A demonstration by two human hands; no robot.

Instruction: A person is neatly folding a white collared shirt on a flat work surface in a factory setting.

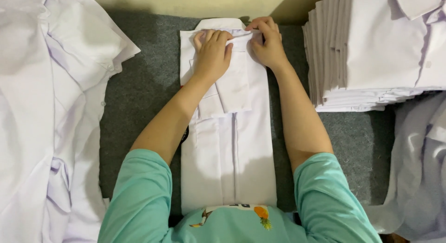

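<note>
A white shirt (232, 150) lies folded into a long narrow strip on the grey felt surface (144, 85), collar at the far end. A short sleeve is folded across its upper part. My left hand (213, 51) presses down on the sleeve near the collar, fingers curled over the cloth. My right hand (267, 41) pinches the folded edge at the shirt's top right, next to the collar. Both forearms reach out from teal sleeves.
A tall stack of folded white shirts (376, 52) stands at the right. Loose unfolded white shirts (51, 117) lie in a heap on the left. More crumpled white cloth (418, 168) lies at the lower right. A pale wall runs along the far edge.
</note>
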